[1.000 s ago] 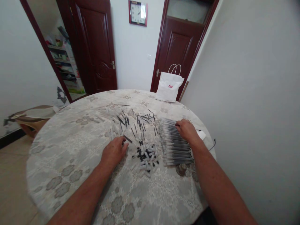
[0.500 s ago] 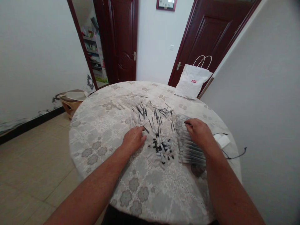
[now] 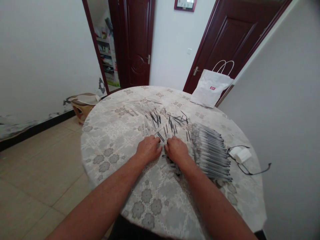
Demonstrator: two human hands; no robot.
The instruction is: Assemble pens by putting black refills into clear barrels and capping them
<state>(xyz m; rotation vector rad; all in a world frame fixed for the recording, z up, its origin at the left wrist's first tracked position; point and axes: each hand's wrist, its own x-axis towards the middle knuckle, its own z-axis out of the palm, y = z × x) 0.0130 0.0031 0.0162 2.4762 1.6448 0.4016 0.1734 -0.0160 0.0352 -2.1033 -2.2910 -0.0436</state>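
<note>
Facing, L hand point(image 3: 149, 149) & R hand point(image 3: 177, 150) curled, grip unclear, nr slim rods point(image 3: 160, 137), floral tblcloth point(image 3: 105, 141)

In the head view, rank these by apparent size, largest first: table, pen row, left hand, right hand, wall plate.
1. Table
2. Pen row
3. Left hand and right hand: too alike to rank
4. Wall plate

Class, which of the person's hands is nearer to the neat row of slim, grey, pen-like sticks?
Right. The right hand lies left of the row of sticks, across a small gap; the left hand is farther left.
</note>
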